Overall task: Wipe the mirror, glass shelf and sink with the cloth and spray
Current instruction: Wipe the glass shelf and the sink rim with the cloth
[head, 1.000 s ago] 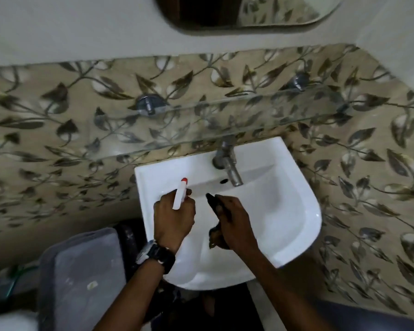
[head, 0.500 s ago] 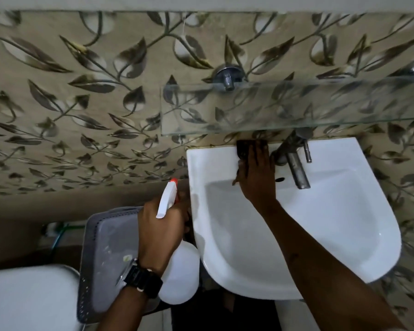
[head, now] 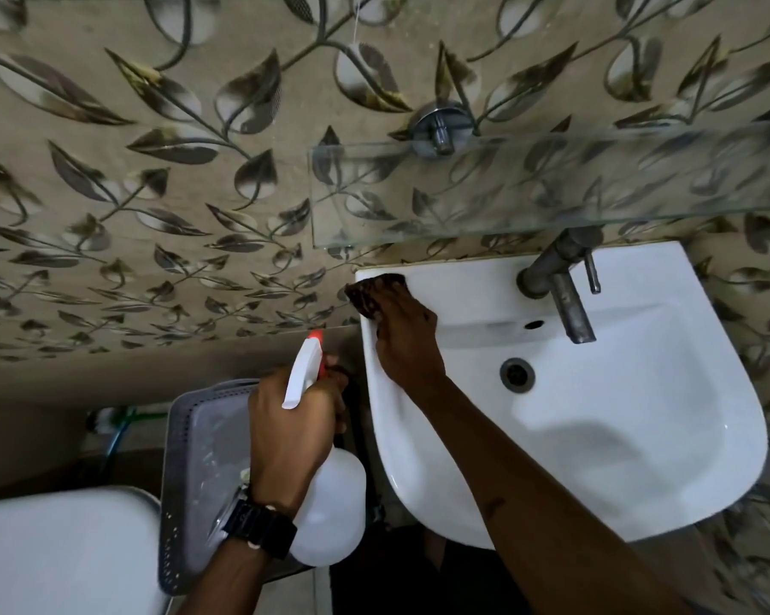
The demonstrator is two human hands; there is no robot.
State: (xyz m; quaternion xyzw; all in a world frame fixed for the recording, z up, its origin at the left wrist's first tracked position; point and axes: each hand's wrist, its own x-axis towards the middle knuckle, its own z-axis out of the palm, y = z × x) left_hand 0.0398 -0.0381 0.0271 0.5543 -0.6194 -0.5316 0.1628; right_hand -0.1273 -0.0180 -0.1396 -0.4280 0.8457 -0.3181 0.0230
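We see two bare forearms with no sleeves showing. The left hand (head: 292,430) has a black wristwatch (head: 252,523) with a chunky strap at its wrist; the right hand (head: 407,341) wears nothing.

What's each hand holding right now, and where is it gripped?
The left hand holds the white spray bottle around its neck, just under the trigger head. The right hand presses a dark cloth under its fingers at the sink's back left corner.

The single head-worn camera looks steeply down and forward from close above the white sink (head: 596,437), facing the leaf-patterned wall (head: 152,170), with the glass shelf (head: 552,184) across the upper right and both forearms reaching in from the bottom edge.
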